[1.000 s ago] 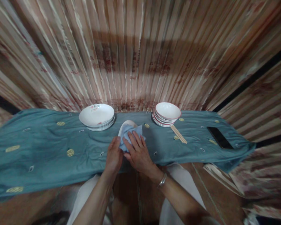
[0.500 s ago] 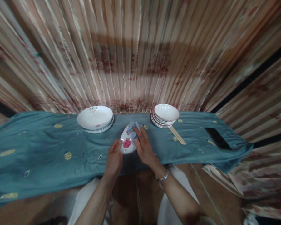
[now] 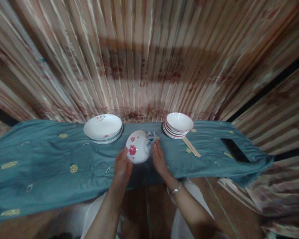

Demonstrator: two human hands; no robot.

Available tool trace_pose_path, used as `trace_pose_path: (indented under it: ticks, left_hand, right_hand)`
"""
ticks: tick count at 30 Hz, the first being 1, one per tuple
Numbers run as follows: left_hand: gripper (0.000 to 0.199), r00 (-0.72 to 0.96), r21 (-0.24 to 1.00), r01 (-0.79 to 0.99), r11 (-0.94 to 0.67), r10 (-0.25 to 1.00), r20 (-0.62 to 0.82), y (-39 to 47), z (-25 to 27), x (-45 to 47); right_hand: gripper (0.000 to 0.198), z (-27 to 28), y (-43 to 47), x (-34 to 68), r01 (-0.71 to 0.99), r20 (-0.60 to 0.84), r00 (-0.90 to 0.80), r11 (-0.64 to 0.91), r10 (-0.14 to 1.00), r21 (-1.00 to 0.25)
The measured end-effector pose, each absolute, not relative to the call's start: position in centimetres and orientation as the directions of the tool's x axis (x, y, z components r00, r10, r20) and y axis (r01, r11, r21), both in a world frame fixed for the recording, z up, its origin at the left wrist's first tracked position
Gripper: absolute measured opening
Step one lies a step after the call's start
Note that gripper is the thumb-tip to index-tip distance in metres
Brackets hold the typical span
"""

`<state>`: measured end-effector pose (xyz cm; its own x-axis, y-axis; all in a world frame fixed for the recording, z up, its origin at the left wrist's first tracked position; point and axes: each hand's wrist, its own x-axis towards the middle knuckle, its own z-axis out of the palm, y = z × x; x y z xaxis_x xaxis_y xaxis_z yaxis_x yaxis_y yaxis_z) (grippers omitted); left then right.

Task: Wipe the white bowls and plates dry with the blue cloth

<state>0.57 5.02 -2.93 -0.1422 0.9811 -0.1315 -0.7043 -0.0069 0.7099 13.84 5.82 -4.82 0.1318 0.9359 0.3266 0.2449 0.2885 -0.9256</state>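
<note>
The flowered bowl (image 3: 139,151) sits between the two hands, close to the middle of the worktop's (image 3: 84,179) front edge; whether it touches the covering or is held above it, I cannot tell. It is tilted, with its patterned outside showing and its foot ring turned towards the right hand (image 3: 160,160). Being round, it has no clear long axis.

The left hand (image 3: 122,166) is the one on the bowl: its grip is closed at the lower left side, thumb showing, other fingers mostly hidden. The right hand's grip is partly closed, with a bunched blue cloth (image 3: 150,136) at the fingertips, against the bowl's right side; whether the fingers themselves touch the bowl is unclear.

Near the back edge, left of the bowl, stands a stack of plates (image 3: 103,128). Right of the bowl, also by the back edge, is a stack of bowls (image 3: 178,125), nested, the top one showing its shiny white inside. Chopsticks (image 3: 191,147) slant from that stack towards the front edge. A phone (image 3: 235,150) lies near the right end.
</note>
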Motion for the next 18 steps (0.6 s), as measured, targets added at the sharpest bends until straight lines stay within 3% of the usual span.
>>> trace_pose_path:
  ticks: [7, 18]
  left_hand:
    - [0.021, -0.098, 0.638, -0.770, 0.032, 0.981, -0.168, 6.7, -3.5, 0.9]
    - [0.022, -0.074, 0.606, -0.794, 0.044, 0.983, -0.169, 7.8, -3.3, 0.8]
  right_hand:
    - [0.064, -5.9, 5.1, 13.0, 0.194, 0.227, 0.171, 0.193, 0.959, -0.962]
    - [0.062, -6.8, 3.1, 12.0, 0.501, 0.395, 0.032, 0.327, 0.918, -0.801]
